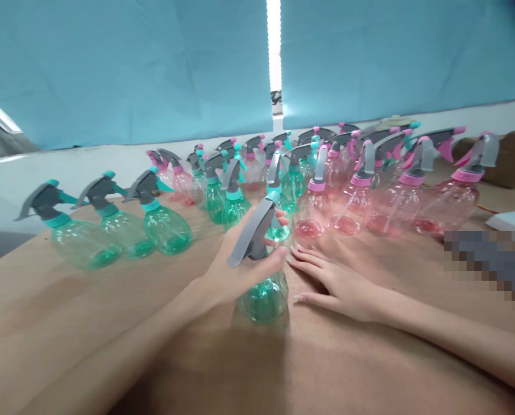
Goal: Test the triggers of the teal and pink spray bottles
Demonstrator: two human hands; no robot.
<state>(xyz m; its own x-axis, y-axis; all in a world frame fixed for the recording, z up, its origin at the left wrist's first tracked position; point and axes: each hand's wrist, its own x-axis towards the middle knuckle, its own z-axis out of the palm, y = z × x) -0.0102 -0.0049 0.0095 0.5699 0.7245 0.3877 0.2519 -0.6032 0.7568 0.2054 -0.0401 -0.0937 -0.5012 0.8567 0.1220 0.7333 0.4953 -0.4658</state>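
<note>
My left hand [244,265] is wrapped round the neck of a green spray bottle [264,300] in the middle of the table. This bottle has a grey trigger head and a turquoise nozzle, and its clear round body shows below my fingers. Beside it on the right, my right hand [335,282] lies flat on the wood with its fingers spread, holding nothing. Just beyond my right fingertips stands a pink spray bottle [311,210] with a pink collar. Another green spray bottle [233,202] stands behind my left hand, partly hidden.
Three green spray bottles [168,227] stand at the left of the wooden table [36,305]. Several pink spray bottles [395,202] line the right, with more mixed ones behind. A brown cardboard box [514,155] and a white object [512,222] are at far right. Blue cloth [153,63] hangs behind.
</note>
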